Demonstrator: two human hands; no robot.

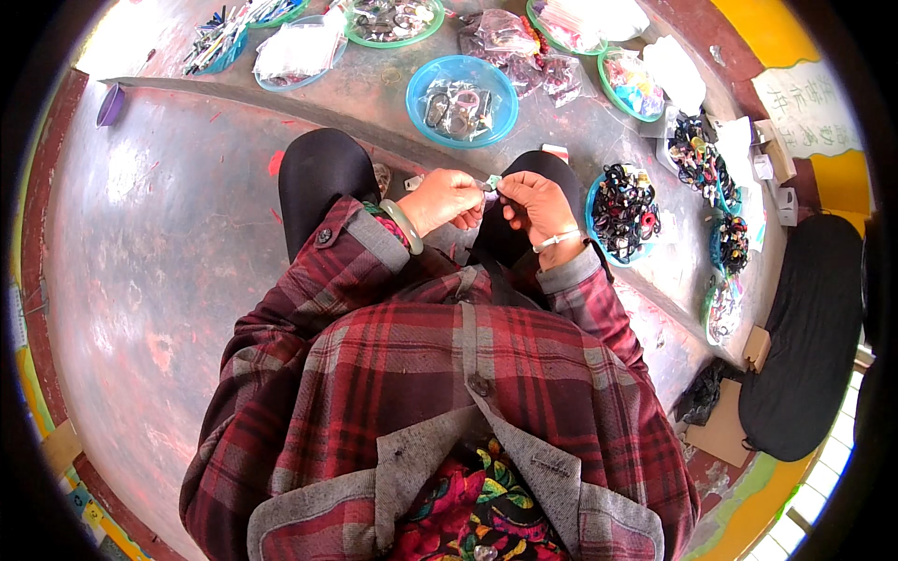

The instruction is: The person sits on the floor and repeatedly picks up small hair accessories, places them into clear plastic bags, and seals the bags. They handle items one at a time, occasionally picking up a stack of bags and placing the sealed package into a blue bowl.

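Over my knees, my left hand (441, 199) and my right hand (542, 207) are held close together, both with fingers pinched. Between their fingertips is a small pale green and white piece (492, 181), too small to name. My right thumb and forefinger grip its right side, while the left fingertips hold its left side. In front of the hands, a blue basin (423, 90) holds small items in clear bags. Beside my right knee is a blue basket (600, 230) filled with dark hair ties (627, 210).
Along the back stand a green basket (354, 34) of bagged items, a basket of pens (217, 39) and white packets (299, 51). More accessories (700, 154) lie at right, near a long black cushion (809, 327). A raised step edge (309, 114) crosses the floor. A purple cup (110, 106) sits far left.
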